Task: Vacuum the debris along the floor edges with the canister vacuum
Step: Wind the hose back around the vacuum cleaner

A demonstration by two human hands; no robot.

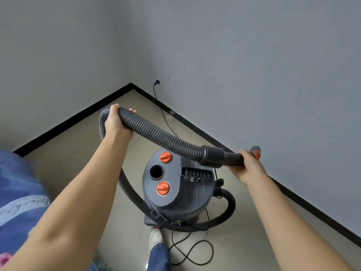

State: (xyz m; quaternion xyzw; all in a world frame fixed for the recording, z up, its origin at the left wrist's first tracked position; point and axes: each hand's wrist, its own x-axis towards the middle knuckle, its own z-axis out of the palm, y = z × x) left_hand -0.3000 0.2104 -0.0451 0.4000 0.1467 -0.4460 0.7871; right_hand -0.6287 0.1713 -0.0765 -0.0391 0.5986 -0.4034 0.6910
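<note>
Both hands hold the vac hose [156, 133] up over the canister vacuum [175, 184].

Left hand [115, 122] fingers wrap the ribbed bend; right hand [246, 167] fingers curl round the rigid cuff end. Hose runs left-right betw. them, cuff tip w/ orange part poking past right fingers toward wall. Canister below on floor, power cord [195, 251] looped nearer the shoe [155, 237]; blue fabric far left blurred, cut off.

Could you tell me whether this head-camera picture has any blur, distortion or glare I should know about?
In the head view, the blue fabric at the left edge is motion-blurred; wide-angle distortion bends the black baseboard; light is soft and even; a faint glare spot shows on the floor; the hose and canister vacuum are sharp.
</note>
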